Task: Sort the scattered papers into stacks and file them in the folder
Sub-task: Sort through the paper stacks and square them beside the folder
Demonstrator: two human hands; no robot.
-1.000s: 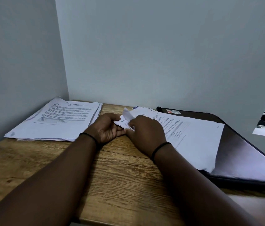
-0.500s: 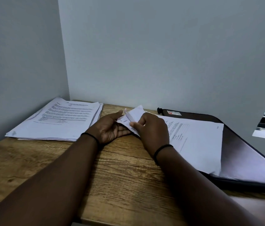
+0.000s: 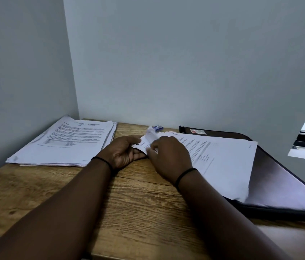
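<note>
On a wooden table (image 3: 144,209) set in a grey corner, both hands work at the near left corner of a pile of printed papers (image 3: 221,162). That pile lies partly on the wood and partly over a dark folder (image 3: 283,177), which sits flat at the right side of the table. The left hand (image 3: 124,153) lies palm up under the corner, its thumb laid over the top of the sheets so that it pinches them. The right hand (image 3: 168,155) curls down over the same corner from the other side, fingertips pinching a lifted sheet. A second stack of papers (image 3: 67,143) rests well apart at the far left, against the wall. A small blue object (image 3: 157,127) lies behind the hands.
</note>
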